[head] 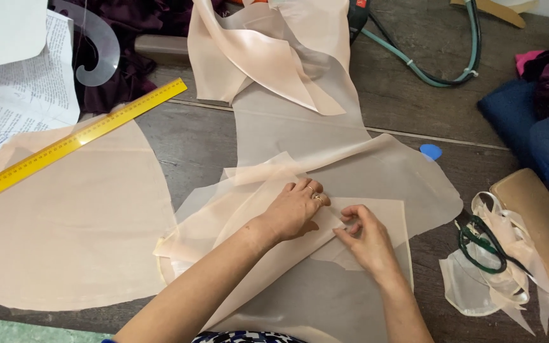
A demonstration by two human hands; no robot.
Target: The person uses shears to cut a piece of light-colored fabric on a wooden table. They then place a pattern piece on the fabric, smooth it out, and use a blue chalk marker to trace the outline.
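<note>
At the centre of the surface: a folded peach fabric strip (268, 222) lies slantwise over a sheer, paler fabric piece (325, 279), both hands on it.
Left hand (293, 208): laid flat with fingers spread, palm pressing the fold down; this looks meant to keep the slippery cloth from sliding. Its grip is released, weighing on the fabric and closing on nothing.
Right hand (368, 241): thumb and forefinger pinched on the corner of the folded strip, just beside the left hand's fingertips, seemingly to line the edge up. Its grip is closed on the cloth.
Above the hands: a long run of the same peach satin (287, 63) stretches away up the surface, folded over itself at the far end.
Left side: a large curved cut panel (77, 228) lies spread flat, with a yellow ruler (71, 143) resting slantwise across its top edge, holding it still by its weight.
Far left: printed paper (27, 89) and a clear curve template (96, 51).
Right side: offcuts with green-handled scissors (484, 248) on top, within easy reach; a small blue chalk piece (431, 152) nearby.
Far right: dark blue cloth (535, 133).
Surface (414, 89): dark wooden boards.
</note>
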